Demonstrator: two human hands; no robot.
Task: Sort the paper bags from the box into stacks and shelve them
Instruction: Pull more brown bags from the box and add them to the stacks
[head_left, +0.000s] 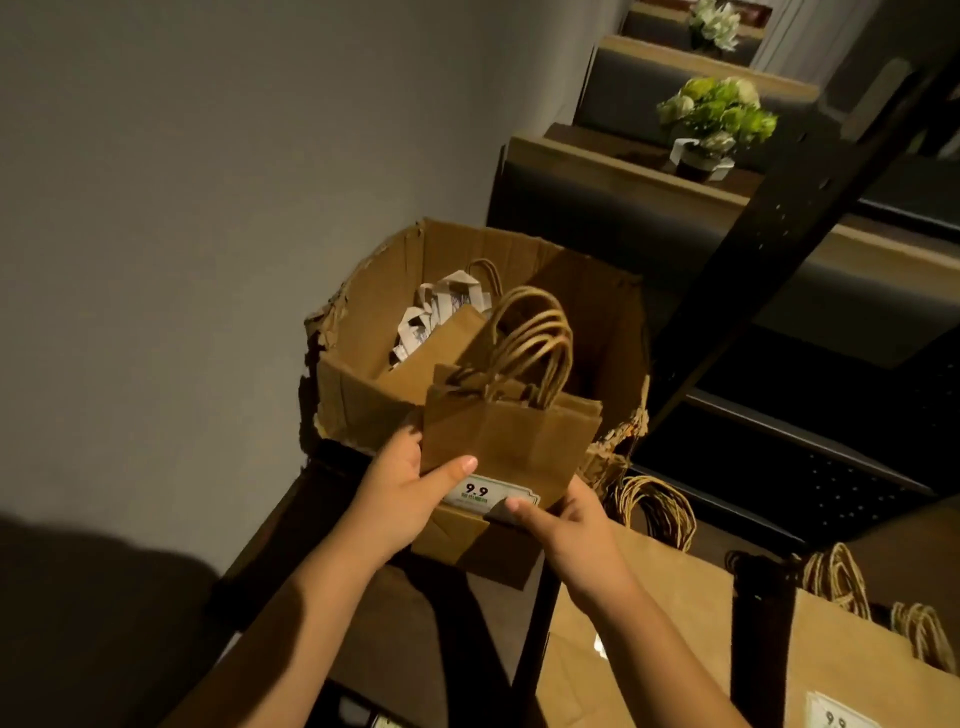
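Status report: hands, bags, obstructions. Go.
Both hands, left hand and right hand, grip small brown bag stack. Stack held above cardboard box; more bags inside. Nothing blocking.

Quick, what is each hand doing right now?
Left hand: grips the small stack of brown paper bags with twisted handles at its left side.
Right hand: pinches the same stack's lower edge.

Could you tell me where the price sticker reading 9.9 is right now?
Head view, lower centre: the price sticker sits on the small brown bags, between the left hand and right hand.
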